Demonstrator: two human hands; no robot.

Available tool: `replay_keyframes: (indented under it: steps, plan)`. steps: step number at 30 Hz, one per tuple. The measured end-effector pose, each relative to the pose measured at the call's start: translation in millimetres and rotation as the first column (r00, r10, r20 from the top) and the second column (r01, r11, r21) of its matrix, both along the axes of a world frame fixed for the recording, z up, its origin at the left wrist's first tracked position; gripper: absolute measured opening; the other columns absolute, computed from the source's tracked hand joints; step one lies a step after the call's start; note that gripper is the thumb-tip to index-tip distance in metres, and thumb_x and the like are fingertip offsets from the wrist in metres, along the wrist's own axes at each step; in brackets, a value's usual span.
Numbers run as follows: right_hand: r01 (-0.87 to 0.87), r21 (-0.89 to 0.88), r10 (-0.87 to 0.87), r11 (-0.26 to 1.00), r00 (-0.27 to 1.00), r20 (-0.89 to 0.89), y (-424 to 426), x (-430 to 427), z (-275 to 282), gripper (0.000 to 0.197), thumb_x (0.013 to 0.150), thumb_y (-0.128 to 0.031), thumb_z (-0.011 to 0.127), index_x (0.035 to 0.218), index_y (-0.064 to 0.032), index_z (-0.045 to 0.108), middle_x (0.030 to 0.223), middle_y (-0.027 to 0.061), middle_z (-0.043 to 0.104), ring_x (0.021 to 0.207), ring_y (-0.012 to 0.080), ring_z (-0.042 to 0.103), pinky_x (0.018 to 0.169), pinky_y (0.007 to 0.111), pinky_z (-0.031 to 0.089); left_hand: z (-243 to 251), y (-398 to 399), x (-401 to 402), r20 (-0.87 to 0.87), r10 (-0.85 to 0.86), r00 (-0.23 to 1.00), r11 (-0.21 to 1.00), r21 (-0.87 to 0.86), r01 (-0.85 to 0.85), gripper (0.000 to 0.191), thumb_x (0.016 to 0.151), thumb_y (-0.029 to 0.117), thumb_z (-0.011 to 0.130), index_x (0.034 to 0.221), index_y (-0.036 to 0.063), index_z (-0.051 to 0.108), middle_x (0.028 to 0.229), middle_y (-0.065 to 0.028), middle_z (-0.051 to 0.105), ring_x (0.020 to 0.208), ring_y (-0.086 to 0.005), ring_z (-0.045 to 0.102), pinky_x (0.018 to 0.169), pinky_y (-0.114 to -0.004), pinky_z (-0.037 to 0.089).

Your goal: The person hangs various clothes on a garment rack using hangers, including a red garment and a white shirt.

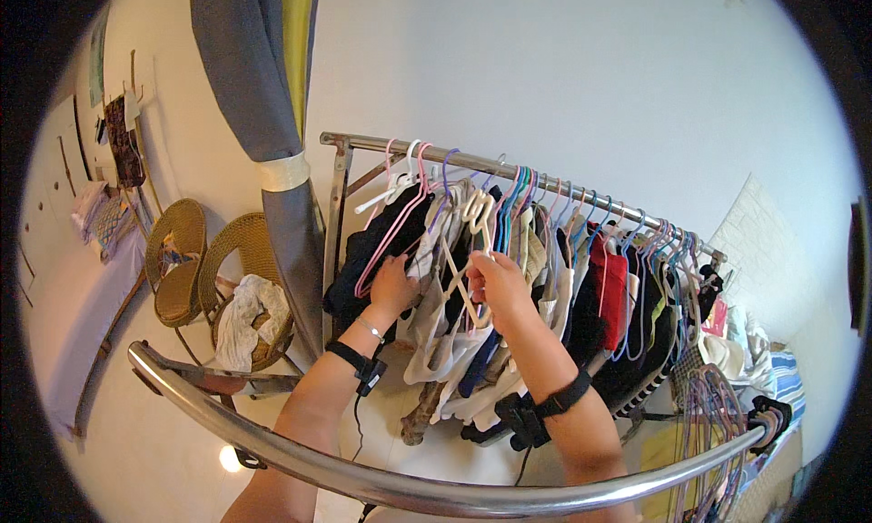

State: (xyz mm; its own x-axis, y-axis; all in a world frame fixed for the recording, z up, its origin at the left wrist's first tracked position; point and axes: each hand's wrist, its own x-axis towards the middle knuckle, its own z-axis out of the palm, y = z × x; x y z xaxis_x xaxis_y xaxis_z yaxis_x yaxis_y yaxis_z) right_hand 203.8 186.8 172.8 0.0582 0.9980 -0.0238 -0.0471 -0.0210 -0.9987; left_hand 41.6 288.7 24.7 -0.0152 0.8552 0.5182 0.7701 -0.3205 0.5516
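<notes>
My right hand grips cream-coloured plastic clothes hangers in front of the row of hung clothes. Their hooks point up and sit lower than the rail. Left of it, my left hand reaches in among the garments, beside pink hangers and a light grey garment. Its fingertips are partly hidden, so what they hold is unclear. The clothes hang on a metal rail on pink, purple, blue and white hangers. A black garment hangs at the left end, a red one further right.
A second metal rail crosses in front, over my forearms. A bunch of hangers dangles from its right end. Left stand woven chairs, one holding white cloth, and a tied grey curtain. Folded fabrics are piled at right.
</notes>
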Motion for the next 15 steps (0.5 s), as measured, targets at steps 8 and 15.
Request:
replay_keyframes:
  steps: [8,15]
  plan:
    - [0.021,-0.075,-0.02,0.997,1.0,0.025,49,12,-8,0.023,0.082,-0.024,0.051,0.078,-0.0019,0.054,0.065,0.0034,0.051,0.055,0.0129,0.046,0.048,0.027,0.038,13,-12,1,-0.129,0.01,0.992,0.956,-0.29,-0.047,0.023,0.077,0.023,0.051,0.088,0.0035,0.059,0.085,-0.0216,0.059,0.08,-0.0377,0.057,0.068,-0.044,0.045]
    - [0.079,0.086,-0.097,0.993,0.967,0.236,72,-9,-69,0.019,0.084,-0.02,0.046,0.084,-0.0004,0.047,0.068,0.0066,0.051,0.056,0.0139,0.046,0.048,0.029,0.039,64,-76,-18,-0.234,-0.014,0.972,0.996,-0.087,-0.007,0.017,0.08,0.017,0.048,0.082,0.0033,0.057,0.065,-0.0196,0.056,0.063,-0.0361,0.055,0.057,-0.044,0.043]
